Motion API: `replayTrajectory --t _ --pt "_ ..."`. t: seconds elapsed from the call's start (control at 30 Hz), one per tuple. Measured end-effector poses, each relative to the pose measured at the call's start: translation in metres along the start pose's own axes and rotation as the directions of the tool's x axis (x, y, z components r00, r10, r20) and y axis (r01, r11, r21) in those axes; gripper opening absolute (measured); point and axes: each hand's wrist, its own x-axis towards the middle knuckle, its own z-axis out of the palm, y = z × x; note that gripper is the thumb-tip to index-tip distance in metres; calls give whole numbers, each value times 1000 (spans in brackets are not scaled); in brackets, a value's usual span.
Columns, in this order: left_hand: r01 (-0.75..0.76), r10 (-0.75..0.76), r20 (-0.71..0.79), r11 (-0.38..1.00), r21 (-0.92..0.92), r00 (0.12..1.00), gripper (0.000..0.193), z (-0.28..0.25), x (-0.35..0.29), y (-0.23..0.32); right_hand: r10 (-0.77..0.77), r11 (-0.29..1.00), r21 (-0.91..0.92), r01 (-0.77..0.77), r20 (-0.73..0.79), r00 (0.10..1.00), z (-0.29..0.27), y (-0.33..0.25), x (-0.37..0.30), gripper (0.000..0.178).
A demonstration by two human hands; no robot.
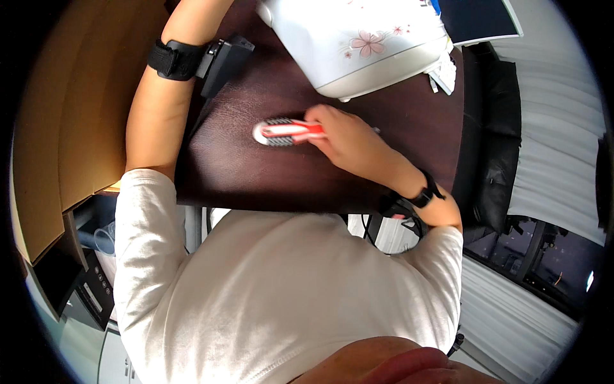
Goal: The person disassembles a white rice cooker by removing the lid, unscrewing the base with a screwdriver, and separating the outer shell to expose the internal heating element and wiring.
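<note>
Red and white brush (277, 132) in the right hand (336, 131), over a dark table (256, 179)

Near the centre of the frame, the right hand is gripping the red handle (313, 131) of the brush, with its fingers (316, 114) closed around it. The white head of the brush is pointing toward the left of the frame, and dark bristles (279, 141) are showing along its upper and lower edges. Hand and brush are looking a little blurred, and I cannot tell whether the brush is touching the table or is hanging just above it.

The left hand is lying outside the frame, so I cannot tell if it is open or closed. The left forearm (157, 115) is showing, in the upper left of the frame; it is wearing a black strap (176, 61), and a black device (226, 64) is sitting just beside this strap. A black band (425, 194) is circling the right wrist, to the right of the centre.

At the top of the frame, a white case (345, 54) with pink flowers (368, 43) is standing on the table, near the right hand but apart from it. A black seat (499, 147) is standing along the right side of the table, and white curtains (556, 128) are hanging farther right. On the left side of the frame, brown cardboard (77, 96) is rising beside the left forearm.
</note>
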Motion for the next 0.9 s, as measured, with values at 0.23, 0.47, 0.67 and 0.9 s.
replayTrajectory --t 0.23,0.47,0.67,0.9 --pt "-69 87 -297 995 71 951 48 27 4 2 -83 961 208 184 -416 905 -92 4 -60 33" --pt "-14 210 -510 933 360 834 44 40 7 2 -272 377 587 717 -670 691 -182 -8 -3 24" --pt "15 179 -506 935 355 844 46 47 9 4 -194 350 636 688 -669 717 -187 2 25 27" --pt "-68 312 -517 897 437 797 46 45 6 4 -196 308 643 701 -678 708 -188 2 37 33"
